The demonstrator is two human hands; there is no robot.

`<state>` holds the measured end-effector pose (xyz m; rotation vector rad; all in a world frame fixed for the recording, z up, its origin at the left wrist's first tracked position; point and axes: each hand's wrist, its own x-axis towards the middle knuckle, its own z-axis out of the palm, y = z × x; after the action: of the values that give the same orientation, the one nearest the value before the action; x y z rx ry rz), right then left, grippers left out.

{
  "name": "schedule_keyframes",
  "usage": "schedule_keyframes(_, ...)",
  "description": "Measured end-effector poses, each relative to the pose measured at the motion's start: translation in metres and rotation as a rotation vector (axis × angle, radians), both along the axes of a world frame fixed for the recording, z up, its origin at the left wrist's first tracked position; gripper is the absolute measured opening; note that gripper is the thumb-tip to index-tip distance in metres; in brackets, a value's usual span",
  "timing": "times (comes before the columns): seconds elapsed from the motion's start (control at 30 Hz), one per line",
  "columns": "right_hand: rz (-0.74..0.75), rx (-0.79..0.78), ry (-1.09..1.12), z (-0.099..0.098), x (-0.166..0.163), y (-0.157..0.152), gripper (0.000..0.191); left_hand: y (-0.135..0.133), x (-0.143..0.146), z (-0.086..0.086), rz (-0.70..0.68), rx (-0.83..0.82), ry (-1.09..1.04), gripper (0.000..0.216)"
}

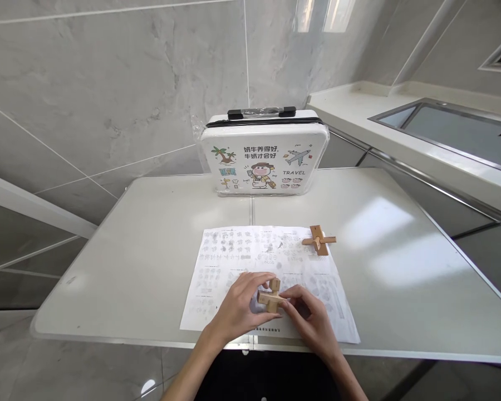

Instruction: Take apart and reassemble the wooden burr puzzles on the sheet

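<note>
My left hand (244, 303) is curled around a small wooden interlocking puzzle (270, 299), thumb below and fingers above. From the other side, my right hand (308, 314) pinches the end of one of its bars between thumb and index finger. The puzzle is made of crossed pale wooden bars, and parts of it are hidden by my fingers. Under both hands lies a white instruction sheet (234, 278) printed with rows of small diagrams, too faint to read. A second group of crossed wooden puzzle pieces (318, 241) rests on the sheet's upper right edge.
A white cartoon-printed carrying case (265, 161) in clear plastic stands at the back of the white folding table (150, 250), against the grey tiled wall (108, 83). To the right runs a counter (359, 111) with a glass-topped panel (451, 131).
</note>
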<state>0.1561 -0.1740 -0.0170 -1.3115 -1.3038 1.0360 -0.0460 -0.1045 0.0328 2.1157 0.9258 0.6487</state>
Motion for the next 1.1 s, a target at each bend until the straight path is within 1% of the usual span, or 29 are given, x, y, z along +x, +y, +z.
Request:
schedule_keyframes(0.1,0.025,-0.018,0.091,0.003,0.000,-0.003,0.019,-0.008,-0.001,0.001,0.061,-0.222,-0.071,0.075)
schedule_keyframes(0.23,0.043,-0.048,0.166,0.009,-0.011,-0.005,0.018,-0.016,-0.005,0.005,0.160,-0.485,-0.264,0.078)
schedule_keyframes(0.33,0.017,-0.039,0.128,0.015,-0.027,-0.001,0.016,-0.018,-0.012,0.003,0.243,-0.653,-0.424,0.069)
schedule_keyframes(0.4,-0.015,-0.005,0.052,0.018,-0.039,0.002,0.015,-0.019,-0.018,0.001,0.299,-0.719,-0.495,0.059)
schedule_keyframes(0.5,-0.005,0.026,-0.044,0.022,-0.053,0.008,0.015,-0.021,-0.028,-0.004,0.391,-0.758,-0.536,0.052)
schedule_keyframes(0.63,0.136,0.056,-0.130,0.021,-0.061,0.012,0.020,-0.021,-0.047,-0.009,0.566,-0.784,-0.594,0.051)
schedule_keyframes(0.73,0.127,0.057,-0.236,0.017,-0.061,0.014,0.022,-0.019,-0.061,-0.009,0.654,-0.803,-0.680,0.053)
schedule_keyframes(0.83,0.097,0.072,-0.382,0.013,-0.060,0.015,0.024,-0.017,-0.069,-0.009,0.688,-0.811,-0.711,0.053)
schedule_keyframes(0.9,0.107,0.108,-0.449,0.009,-0.062,0.016,0.029,-0.019,-0.071,-0.008,0.695,-0.806,-0.701,0.051)
schedule_keyframes(1.0,0.109,0.133,-0.512,0.002,-0.065,0.018,0.039,-0.022,-0.074,-0.007,0.660,-0.804,-0.657,0.050)
schedule_keyframes(1.03,0.106,0.140,-0.531,-0.001,-0.066,0.019,0.038,-0.023,-0.074,-0.006,0.646,-0.806,-0.631,0.051)
schedule_keyframes(1.1,0.107,0.164,-0.554,-0.005,-0.068,0.021,0.030,-0.026,-0.076,-0.004,0.613,-0.810,-0.574,0.054)
